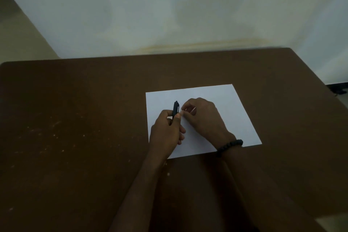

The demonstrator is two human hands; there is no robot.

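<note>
Two bare forearms reach across a brown table to a white sheet of paper. Close together above its middle, the left hand grips a dark pen upright. The right hand, wearing a bead bracelet, curls beside it; whether it pinches anything is unclear. Likely readying the pen: hold the barrel steady, work gently, stay over the paper.

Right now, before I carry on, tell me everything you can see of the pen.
The pen is dark, black or navy, plastic-looking, with a clip near its top end. It stands nearly upright above the white paper, gripped round its lower half by the left hand, which hides the tip. Curled fingertips of the right hand sit right beside the barrel; contact cannot be told.
</note>
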